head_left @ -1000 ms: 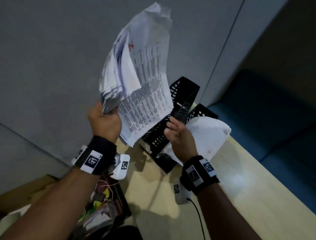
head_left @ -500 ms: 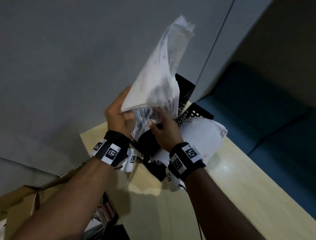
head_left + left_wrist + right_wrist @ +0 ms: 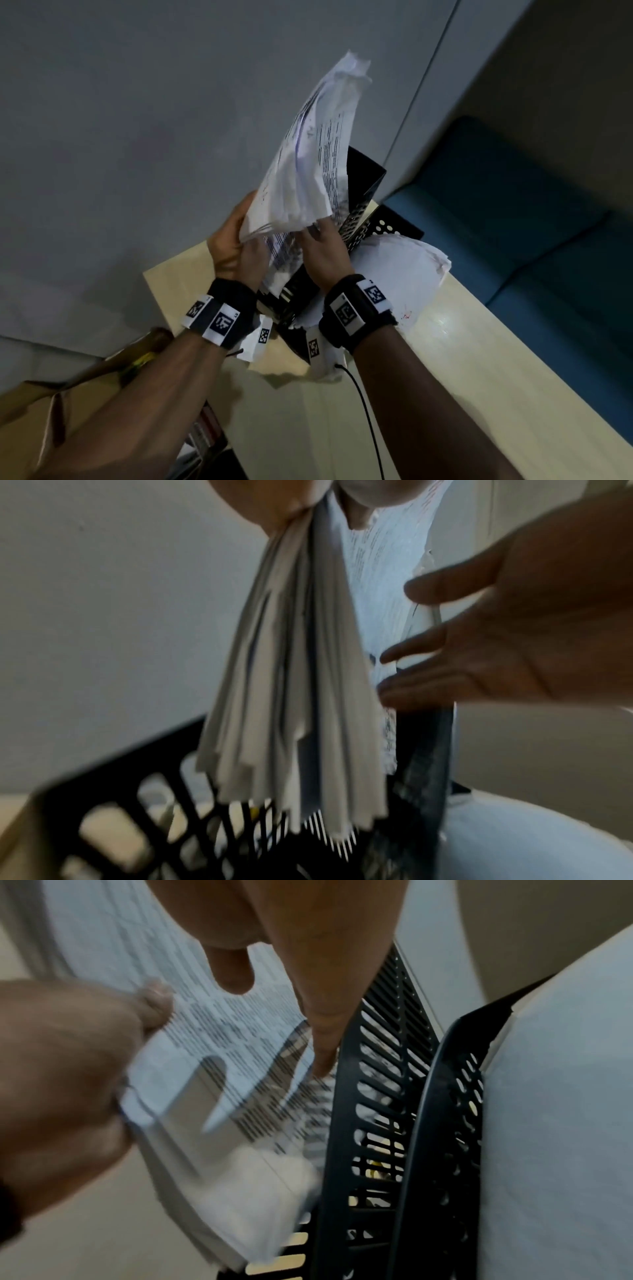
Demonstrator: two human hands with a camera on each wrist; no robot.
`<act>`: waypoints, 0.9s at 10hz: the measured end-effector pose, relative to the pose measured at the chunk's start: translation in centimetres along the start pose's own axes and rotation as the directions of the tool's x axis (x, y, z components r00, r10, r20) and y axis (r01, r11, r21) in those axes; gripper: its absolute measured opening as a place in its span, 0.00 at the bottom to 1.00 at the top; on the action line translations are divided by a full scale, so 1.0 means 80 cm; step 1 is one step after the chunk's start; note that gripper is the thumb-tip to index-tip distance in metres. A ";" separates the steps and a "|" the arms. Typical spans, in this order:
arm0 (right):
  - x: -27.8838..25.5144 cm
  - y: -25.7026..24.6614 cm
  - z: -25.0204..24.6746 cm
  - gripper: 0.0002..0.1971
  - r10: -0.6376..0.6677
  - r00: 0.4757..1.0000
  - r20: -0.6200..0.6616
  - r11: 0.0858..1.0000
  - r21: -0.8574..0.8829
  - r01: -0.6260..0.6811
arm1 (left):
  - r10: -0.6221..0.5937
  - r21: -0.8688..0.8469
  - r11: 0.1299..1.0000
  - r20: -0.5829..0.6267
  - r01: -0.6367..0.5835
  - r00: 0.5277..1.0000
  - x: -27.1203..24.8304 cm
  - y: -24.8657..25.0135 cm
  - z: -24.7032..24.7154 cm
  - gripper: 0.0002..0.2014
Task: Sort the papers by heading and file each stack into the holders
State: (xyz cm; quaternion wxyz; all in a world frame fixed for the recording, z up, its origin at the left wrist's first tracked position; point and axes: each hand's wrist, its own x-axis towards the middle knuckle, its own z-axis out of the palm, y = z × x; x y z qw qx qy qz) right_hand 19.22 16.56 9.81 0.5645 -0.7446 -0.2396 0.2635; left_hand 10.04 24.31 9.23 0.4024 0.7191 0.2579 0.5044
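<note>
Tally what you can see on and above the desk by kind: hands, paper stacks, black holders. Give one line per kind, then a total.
Hands: 2, left hand and right hand
Paper stacks: 2, held stack and filed stack
Black holders: 2, near holder and far holder
Total: 6

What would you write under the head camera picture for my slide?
Left hand grips a fanned stack of papers above the black holders while the right hand reaches in.
</note>
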 end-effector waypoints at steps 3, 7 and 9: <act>-0.015 0.001 -0.009 0.24 -0.142 0.989 -0.031 0.988 -0.061 0.140 | -0.263 0.072 0.965 0.339 0.253 0.903 -0.034 -0.043 0.028 0.16; -0.109 -0.022 -0.117 0.20 -0.131 0.977 -0.169 0.987 -0.119 0.111 | -0.294 -0.006 0.945 0.432 0.328 0.853 -0.067 -0.001 0.008 0.37; -0.251 -0.106 -0.281 0.17 -0.353 0.844 -0.404 0.932 -0.073 0.354 | -0.370 0.079 0.917 0.536 0.392 0.759 -0.050 -0.034 0.005 0.34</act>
